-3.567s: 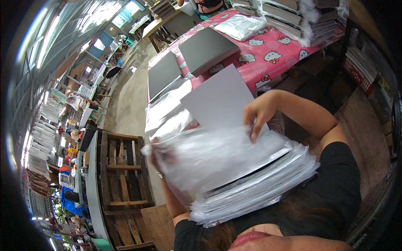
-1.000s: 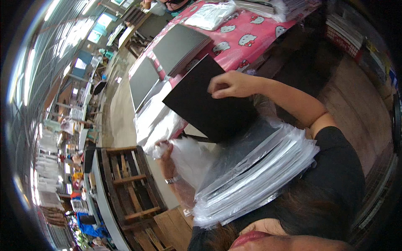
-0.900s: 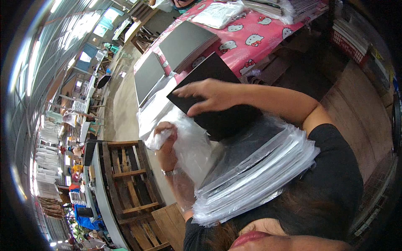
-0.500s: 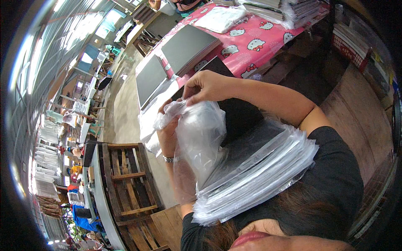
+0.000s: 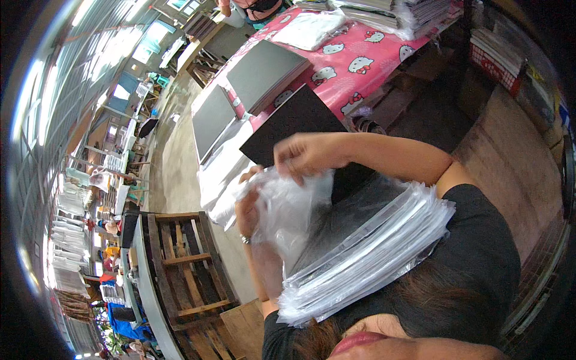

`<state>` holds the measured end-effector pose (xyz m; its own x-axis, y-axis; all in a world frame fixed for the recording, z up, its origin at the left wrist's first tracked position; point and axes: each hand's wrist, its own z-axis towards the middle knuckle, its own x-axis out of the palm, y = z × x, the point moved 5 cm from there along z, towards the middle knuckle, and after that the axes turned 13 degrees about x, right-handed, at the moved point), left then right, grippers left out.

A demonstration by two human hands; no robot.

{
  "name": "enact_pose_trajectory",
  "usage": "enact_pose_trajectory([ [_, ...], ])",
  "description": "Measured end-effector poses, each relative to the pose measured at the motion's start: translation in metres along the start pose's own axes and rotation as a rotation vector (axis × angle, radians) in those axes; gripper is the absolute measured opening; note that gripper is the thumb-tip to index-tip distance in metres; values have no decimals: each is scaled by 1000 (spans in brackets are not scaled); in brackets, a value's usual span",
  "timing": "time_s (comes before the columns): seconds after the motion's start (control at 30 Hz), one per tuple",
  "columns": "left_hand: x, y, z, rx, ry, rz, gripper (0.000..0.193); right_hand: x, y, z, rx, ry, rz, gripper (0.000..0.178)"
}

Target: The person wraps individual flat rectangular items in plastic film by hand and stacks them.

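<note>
My left hand has its fingers curled around the upper edge of a clear plastic bag, which hangs crumpled and see-through in front of me. Just right of it, my right hand is bent down with its fingertips at the bag's top; motion blur hides whether they grip it. Behind my right hand a flat black board lies tilted at the table's near edge. Against my chest rests a thick stack of clear plastic sleeves, apparently joined to the sheet below the bag.
A pink patterned tablecloth covers the table, bearing a stack of dark boards, another dark board and a white plastic packet. A wooden pallet stands at left. A red crate is at far right.
My right hand has dropped lower and shifted slightly right, apart from my left. My left hand has lowered too. More of the black board shows behind them.
</note>
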<state>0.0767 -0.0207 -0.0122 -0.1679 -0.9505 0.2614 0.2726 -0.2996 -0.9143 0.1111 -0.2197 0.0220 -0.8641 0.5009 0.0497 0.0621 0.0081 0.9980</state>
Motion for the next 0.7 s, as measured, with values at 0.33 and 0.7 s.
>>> enact_pose_trajectory([
  [0.33,-53,16,-71,-187,40,-179,32,-16,-15,-53,160,583,-213,41],
  [0.7,-47,-5,-44,-88,165,-153,31,-94,-8,-40,250,20,-96,20],
])
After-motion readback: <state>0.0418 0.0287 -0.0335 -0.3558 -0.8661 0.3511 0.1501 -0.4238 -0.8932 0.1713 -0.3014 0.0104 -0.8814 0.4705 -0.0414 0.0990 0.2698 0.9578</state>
